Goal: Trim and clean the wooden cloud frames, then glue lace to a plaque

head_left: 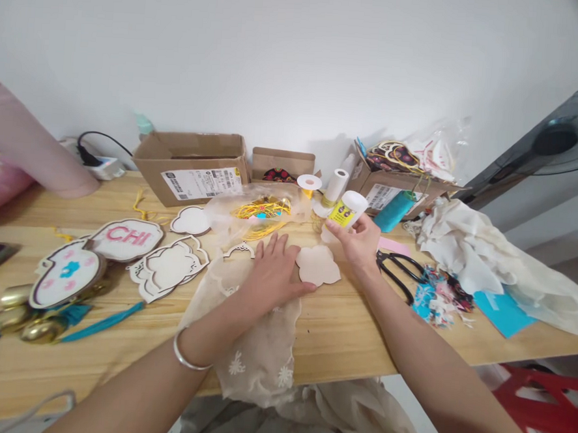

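Observation:
My left hand [270, 271] lies flat with fingers spread on a sheer beige lace fabric [256, 345] that hangs over the table's front edge. Its thumb touches a pale cloud-shaped wooden piece [318, 265] lying on the wooden table [350, 338]. My right hand [358, 243] is closed round a white glue stick with a yellow label [347, 211], held tilted just above and behind the wooden piece. A silver bangle [187, 357] circles my left wrist.
Black scissors [399, 269] lie right of my right hand, beside colourful scraps [435, 297] and white cloth [482, 254]. Cardboard boxes [194, 165] line the back. A bag of gold thread [262, 211], wooden frames [171, 268], a "CHI" plaque [126, 238] and teal tassels [101, 322] lie left.

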